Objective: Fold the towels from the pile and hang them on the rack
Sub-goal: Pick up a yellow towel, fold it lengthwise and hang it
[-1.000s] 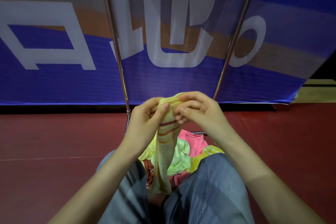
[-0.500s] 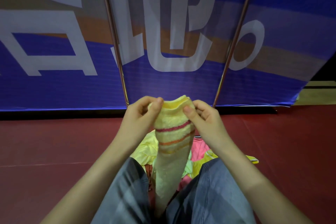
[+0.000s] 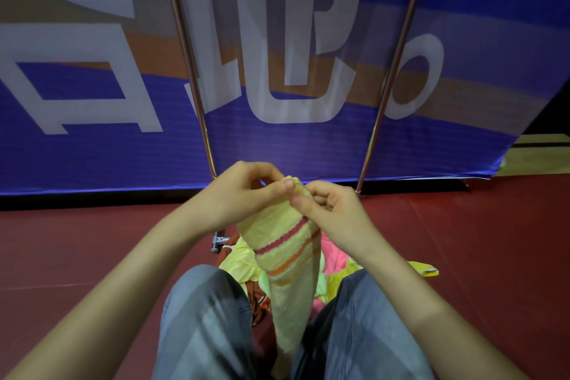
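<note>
- You sat on a dark red floor [image 3: 92, 241] with your knees apart in blue jeans [image 3: 203, 318], looking down at your two bare hands raised in front of you.
- Your left hand [image 3: 243, 194] held the top edge of a pale yellow towel [image 3: 287, 256]. Its grip was closed on the cloth, with thumb and curled fingers pinching the left side of that edge.
- Your right hand [image 3: 333, 210] was just beside the left, the two nearly touching. Its grip was closed on the towel too, with the thumb on the near face and the fingers curled at the right side of the same edge.
- The towel hung from both hands in a narrow, bunched strip. A dark pink stripe crossed it, with thinner orange stripes below, and its lower end dropped between your knees.
- Behind the hanging towel, on the floor between your legs, lay the pile [image 3: 237, 262] of other towels. Yellow-green, pink and rust-orange cloth were jumbled together.
- The rack [image 3: 188, 71] stood just beyond the pile. It showed as two thin metal poles spreading apart toward the top of the view, with a metal joint at the foot of the left pole.
- Behind the rack stretched a large blue banner [image 3: 92, 157] with big white shapes and a tan band, its lower edge near the floor.
</note>
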The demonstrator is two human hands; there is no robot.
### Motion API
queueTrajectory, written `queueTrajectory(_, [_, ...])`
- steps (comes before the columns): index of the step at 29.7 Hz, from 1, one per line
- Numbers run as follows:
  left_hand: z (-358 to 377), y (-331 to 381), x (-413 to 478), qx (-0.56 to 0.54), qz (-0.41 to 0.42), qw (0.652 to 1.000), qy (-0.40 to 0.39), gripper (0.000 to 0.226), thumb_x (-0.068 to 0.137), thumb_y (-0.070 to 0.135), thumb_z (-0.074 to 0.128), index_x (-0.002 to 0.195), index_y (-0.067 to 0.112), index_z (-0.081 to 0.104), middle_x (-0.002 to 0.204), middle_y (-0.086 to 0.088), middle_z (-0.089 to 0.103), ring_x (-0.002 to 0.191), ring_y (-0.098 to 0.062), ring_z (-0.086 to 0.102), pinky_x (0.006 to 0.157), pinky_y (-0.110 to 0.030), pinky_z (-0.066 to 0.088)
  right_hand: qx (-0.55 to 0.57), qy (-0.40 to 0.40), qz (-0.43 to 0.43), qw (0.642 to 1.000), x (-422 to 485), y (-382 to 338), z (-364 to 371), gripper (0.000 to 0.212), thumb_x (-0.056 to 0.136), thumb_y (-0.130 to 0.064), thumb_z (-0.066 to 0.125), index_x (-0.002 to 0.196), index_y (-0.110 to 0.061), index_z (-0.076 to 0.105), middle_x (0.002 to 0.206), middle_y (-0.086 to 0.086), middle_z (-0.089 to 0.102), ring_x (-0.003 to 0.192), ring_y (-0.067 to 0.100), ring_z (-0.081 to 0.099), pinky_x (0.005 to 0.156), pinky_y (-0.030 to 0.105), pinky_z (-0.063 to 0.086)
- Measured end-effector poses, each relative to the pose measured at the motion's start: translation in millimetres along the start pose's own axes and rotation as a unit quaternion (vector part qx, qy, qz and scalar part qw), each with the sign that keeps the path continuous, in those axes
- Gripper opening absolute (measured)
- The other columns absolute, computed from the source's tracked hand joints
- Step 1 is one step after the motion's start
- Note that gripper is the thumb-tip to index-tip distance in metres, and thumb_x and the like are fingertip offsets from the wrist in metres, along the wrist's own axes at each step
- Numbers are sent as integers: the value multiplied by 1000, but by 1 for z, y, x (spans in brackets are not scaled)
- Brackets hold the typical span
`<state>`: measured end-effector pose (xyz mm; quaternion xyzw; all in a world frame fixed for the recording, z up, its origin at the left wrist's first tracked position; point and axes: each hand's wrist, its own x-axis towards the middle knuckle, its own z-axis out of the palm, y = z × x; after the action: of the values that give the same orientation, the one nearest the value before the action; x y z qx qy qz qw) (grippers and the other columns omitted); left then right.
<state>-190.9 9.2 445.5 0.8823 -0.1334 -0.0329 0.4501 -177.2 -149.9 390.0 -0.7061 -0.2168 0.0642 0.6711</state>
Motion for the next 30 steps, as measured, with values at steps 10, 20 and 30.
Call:
queueTrajectory(10, [2,2,-3,66,56,993,77,21,91,27,46,79,14,58,64,9,51,61,-2,47,57,-17,36,74,-55,57,994,-2,20,0,16,85,-5,53,87,-18,61,74,-12,68,71,-7,61,71,10,49])
queueTrajectory(20, [-28,-13,-12,48,14,988,148,22,92,25,44,72,23,53,67,6,51,60,-5,47,54,-11,38,10,-79,158,984,-15,64,-7,15,90,-8,50,87,-1,62,83,7,59,69,-2,54,67,15,43])
queueTrajectory(30, [10,-17,-4,-43,28,999,-9,54,80,59,41,90,12,66,90,-2,66,87,-6,60,83,-22,47,-6,-156,99,983,1,-28,-18,21,88,-10,55,68,-15,58,46,-16,54,45,-6,47,47,5,35])
